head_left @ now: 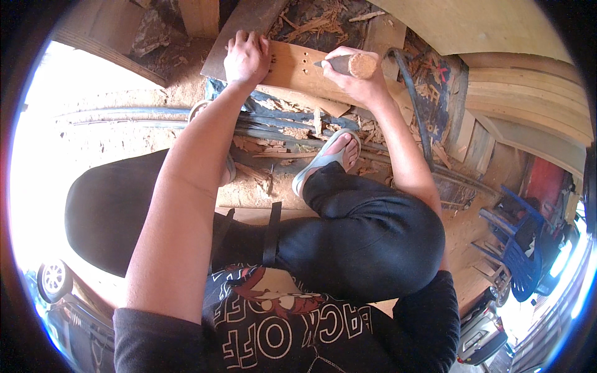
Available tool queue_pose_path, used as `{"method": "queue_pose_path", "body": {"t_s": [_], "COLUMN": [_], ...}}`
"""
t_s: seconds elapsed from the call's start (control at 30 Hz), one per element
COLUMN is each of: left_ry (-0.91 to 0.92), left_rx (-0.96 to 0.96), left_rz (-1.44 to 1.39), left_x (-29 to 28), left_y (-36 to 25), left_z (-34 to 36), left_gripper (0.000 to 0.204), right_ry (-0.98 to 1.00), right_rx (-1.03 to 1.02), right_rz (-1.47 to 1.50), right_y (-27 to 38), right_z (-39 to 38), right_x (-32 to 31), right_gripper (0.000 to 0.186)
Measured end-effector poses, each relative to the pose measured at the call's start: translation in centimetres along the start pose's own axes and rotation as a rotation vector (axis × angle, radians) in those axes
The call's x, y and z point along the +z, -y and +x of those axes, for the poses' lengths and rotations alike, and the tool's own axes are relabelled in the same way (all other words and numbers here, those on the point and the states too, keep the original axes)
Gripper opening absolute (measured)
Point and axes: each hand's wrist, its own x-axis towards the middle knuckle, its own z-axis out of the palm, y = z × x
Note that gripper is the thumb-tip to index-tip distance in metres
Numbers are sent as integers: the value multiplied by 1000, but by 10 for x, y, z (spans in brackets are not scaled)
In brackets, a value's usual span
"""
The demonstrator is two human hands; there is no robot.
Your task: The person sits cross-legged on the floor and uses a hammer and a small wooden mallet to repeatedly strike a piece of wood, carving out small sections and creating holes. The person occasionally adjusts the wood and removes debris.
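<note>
A smooth light-brown wooden board point(292, 65) lies across the far middle, with a few small dark holes in its face. My left hand point(247, 59) presses on its left end, fingers bent over it; the fingertips are hidden. Near the board's right part, my right hand point(360, 87) is closed around a stubby tapered hand tool point(362, 66). Its round butt is rough tan wood, and its dark pointed end aims left toward the holes. I cannot make out whether the tip touches the board.
A darker plank point(231, 38) lies under the board's left end. Wood chips point(317, 25) litter the ground, and a dark curved bar point(413, 99) stands right of my right hand. My sandalled foot point(333, 155) is close below the board. Blue plastic chairs point(519, 248) are at the right.
</note>
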Motion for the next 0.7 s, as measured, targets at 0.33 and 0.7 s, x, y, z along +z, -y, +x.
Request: {"method": "queue_pose_path", "body": {"t_s": [0.33,0.7], "left_ry": [-121,341], "left_rx": [135,112], "left_rz": [-189,-685], "left_x": [-41,-82], "left_y": [-23,-160], "left_z": [17,25], "left_gripper": [40,53], "right_ry": [-21,86], "right_rx": [16,120], "right_rz": [-82,-315], "right_y": [-16,0], "right_z": [25,19], "right_x": [-2,-3], "right_gripper": [38,58]}}
